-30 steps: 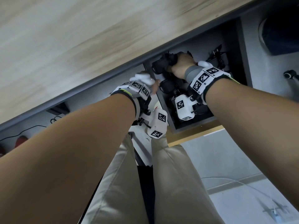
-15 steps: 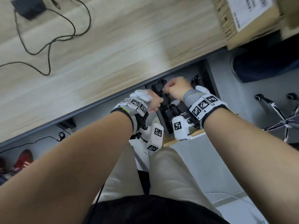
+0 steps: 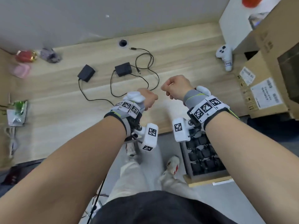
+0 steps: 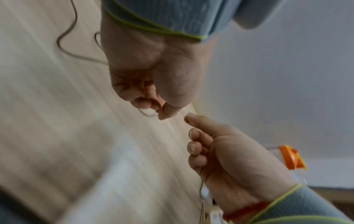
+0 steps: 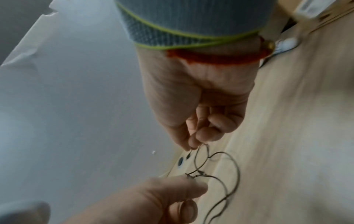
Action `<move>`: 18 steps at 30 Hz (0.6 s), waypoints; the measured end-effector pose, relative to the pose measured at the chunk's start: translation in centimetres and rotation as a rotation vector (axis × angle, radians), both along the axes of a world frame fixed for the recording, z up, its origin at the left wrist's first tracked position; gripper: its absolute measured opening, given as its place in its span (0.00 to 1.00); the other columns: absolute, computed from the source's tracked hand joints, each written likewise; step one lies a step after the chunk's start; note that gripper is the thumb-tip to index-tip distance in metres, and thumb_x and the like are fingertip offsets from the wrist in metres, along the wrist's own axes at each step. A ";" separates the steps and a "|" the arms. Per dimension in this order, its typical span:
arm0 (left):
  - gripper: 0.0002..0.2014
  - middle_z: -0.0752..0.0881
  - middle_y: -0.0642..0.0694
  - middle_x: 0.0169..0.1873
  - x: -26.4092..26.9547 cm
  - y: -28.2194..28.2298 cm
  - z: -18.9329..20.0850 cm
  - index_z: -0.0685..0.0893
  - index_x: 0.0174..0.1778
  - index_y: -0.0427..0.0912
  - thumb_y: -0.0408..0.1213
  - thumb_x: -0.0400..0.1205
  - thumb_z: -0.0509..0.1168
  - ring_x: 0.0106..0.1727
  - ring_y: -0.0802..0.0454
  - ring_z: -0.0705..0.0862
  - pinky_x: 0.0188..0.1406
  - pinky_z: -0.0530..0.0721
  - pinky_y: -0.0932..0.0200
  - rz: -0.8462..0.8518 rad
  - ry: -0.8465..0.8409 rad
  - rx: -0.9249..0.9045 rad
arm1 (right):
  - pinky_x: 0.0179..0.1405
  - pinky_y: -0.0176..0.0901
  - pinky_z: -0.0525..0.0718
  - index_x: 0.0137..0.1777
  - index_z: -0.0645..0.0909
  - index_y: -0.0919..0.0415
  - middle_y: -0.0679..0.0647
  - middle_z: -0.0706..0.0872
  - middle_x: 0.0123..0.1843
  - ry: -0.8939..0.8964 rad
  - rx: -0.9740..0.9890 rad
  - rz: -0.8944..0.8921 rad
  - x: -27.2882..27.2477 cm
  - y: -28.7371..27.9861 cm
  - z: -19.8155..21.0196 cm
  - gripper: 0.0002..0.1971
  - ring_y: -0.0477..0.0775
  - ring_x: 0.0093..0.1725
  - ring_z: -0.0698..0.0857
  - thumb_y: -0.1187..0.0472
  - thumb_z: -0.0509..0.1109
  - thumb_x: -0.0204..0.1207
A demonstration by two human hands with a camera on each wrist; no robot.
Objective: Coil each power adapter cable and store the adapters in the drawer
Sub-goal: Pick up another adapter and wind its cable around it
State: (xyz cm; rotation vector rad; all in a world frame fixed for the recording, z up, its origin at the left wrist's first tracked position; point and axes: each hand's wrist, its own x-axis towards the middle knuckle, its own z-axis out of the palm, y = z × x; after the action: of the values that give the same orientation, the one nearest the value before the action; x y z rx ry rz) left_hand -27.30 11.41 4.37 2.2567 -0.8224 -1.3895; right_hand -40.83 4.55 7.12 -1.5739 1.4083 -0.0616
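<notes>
Two black power adapters lie on the wooden desk, one to the left [image 3: 86,73] and one to the right [image 3: 123,69]. Their thin black cables [image 3: 145,73] trail loose between them. My left hand [image 3: 149,99] and right hand [image 3: 175,87] hover side by side over the desk's near half, just short of the cable loops. Both have curled fingers and hold nothing; the wrist views show the same for the left hand [image 4: 145,84] and the right hand [image 5: 201,113]. The drawer [image 3: 183,152] stands open below the desk edge at the right, with several black adapters [image 3: 203,156] inside.
Cardboard boxes [image 3: 265,88] crowd the desk's right end, with a white controller [image 3: 225,57] beside them. A red object [image 3: 25,56] and a green packet [image 3: 17,113] sit at the left. A cable hole [image 3: 123,43] is at the desk's back.
Both hands came out of the drawer and rose over the desk. The right hand, which was on an adapter in the drawer, is now empty. The view swung up to the desktop.
</notes>
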 end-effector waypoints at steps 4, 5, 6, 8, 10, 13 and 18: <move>0.09 0.79 0.45 0.23 10.0 -1.3 -0.1 0.80 0.28 0.46 0.35 0.72 0.71 0.31 0.45 0.78 0.35 0.79 0.53 0.200 -0.089 -0.004 | 0.19 0.29 0.73 0.42 0.84 0.58 0.52 0.88 0.34 -0.013 -0.038 0.006 9.3 -1.5 1.1 0.05 0.48 0.24 0.83 0.59 0.67 0.73; 0.10 0.80 0.46 0.24 11.6 -1.6 -0.5 0.79 0.26 0.46 0.35 0.72 0.72 0.33 0.45 0.80 0.38 0.83 0.50 0.226 -0.108 -0.017 | 0.23 0.31 0.78 0.42 0.84 0.58 0.52 0.88 0.35 -0.027 -0.033 -0.005 10.5 -1.8 0.8 0.05 0.49 0.26 0.85 0.59 0.68 0.73; 0.12 0.83 0.45 0.26 13.4 -1.7 -1.0 0.79 0.26 0.47 0.34 0.72 0.74 0.35 0.44 0.82 0.42 0.86 0.47 0.253 -0.119 -0.031 | 0.31 0.36 0.84 0.42 0.85 0.57 0.52 0.88 0.36 -0.044 -0.029 -0.006 11.9 -2.2 0.5 0.04 0.50 0.30 0.88 0.60 0.68 0.73; 0.11 0.88 0.43 0.34 17.5 -1.9 -1.8 0.80 0.28 0.49 0.35 0.72 0.74 0.37 0.44 0.84 0.49 0.88 0.43 0.274 -0.117 -0.035 | 0.49 0.46 0.88 0.44 0.86 0.54 0.50 0.91 0.43 -0.025 -0.035 0.023 15.4 -3.0 -0.7 0.04 0.53 0.42 0.90 0.57 0.72 0.72; 0.07 0.86 0.46 0.32 22.4 -2.1 -2.4 0.82 0.33 0.51 0.38 0.73 0.74 0.37 0.45 0.83 0.46 0.88 0.47 0.233 -0.091 -0.007 | 0.54 0.43 0.83 0.54 0.85 0.51 0.48 0.89 0.52 0.037 -0.054 0.066 20.3 -3.9 -2.1 0.10 0.52 0.50 0.87 0.56 0.74 0.73; 0.06 0.82 0.47 0.30 24.6 -2.0 -2.9 0.83 0.38 0.50 0.37 0.74 0.75 0.32 0.47 0.79 0.35 0.81 0.57 0.229 -0.049 -0.038 | 0.50 0.41 0.77 0.69 0.78 0.50 0.53 0.79 0.64 0.097 -0.088 0.096 22.8 -5.3 -3.8 0.22 0.56 0.56 0.82 0.57 0.72 0.75; 0.09 0.83 0.45 0.33 28.5 -2.1 -5.7 0.82 0.35 0.53 0.34 0.76 0.72 0.30 0.49 0.79 0.35 0.79 0.58 0.208 -0.020 0.016 | 0.61 0.52 0.81 0.77 0.70 0.44 0.57 0.64 0.77 0.362 -0.053 0.227 27.8 -6.9 -7.3 0.29 0.67 0.64 0.78 0.52 0.73 0.75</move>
State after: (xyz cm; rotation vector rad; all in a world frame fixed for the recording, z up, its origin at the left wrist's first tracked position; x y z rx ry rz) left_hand 1.19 9.33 -1.29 2.2964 -0.5654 -1.2844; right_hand -13.06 -2.34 -0.20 -1.8446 1.4979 0.3392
